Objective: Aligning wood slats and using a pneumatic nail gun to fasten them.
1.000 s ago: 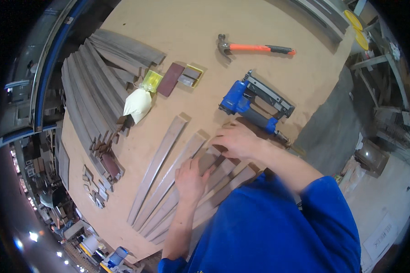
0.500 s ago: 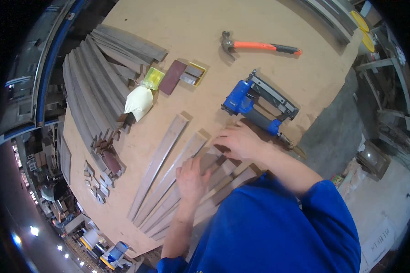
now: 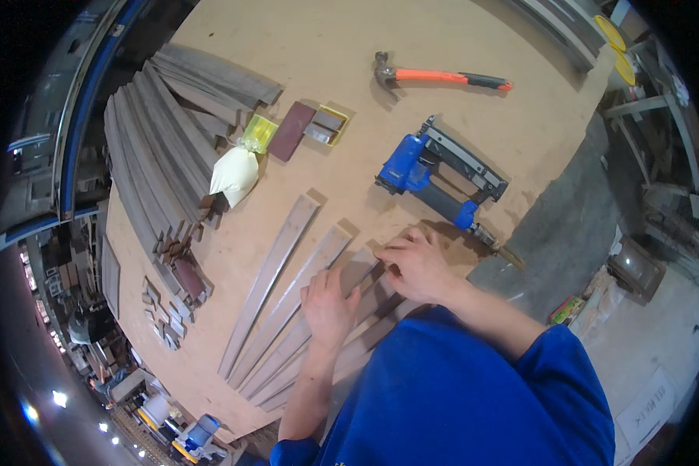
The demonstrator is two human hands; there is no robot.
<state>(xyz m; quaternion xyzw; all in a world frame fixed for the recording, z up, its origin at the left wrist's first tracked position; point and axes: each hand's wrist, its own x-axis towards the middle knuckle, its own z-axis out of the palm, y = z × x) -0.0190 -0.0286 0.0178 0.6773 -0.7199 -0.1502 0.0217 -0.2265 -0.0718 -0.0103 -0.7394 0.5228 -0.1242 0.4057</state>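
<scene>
Several long grey wooden strips [image 3: 276, 283] lie side by side on the brown workbench [image 3: 326, 70]. My left hand [image 3: 328, 304] lies flat on the middle strips, fingers spread. My right hand [image 3: 415, 262] presses on the far ends of the strips nearest me, fingers bent over them. A blue pneumatic nail gun [image 3: 441, 180] lies just beyond my right hand, not touched.
A hammer with an orange handle [image 3: 439, 76] lies at the far side. A white glue bottle [image 3: 233, 175], a yellow box [image 3: 328, 124] and a dark red block [image 3: 291, 130] sit near a big stack of strips [image 3: 159, 155] on the left. Small offcuts [image 3: 171, 303] lie by the left edge.
Both hands stay on the strips. My right hand has shifted slightly along the strip ends; my left hand has barely moved.
</scene>
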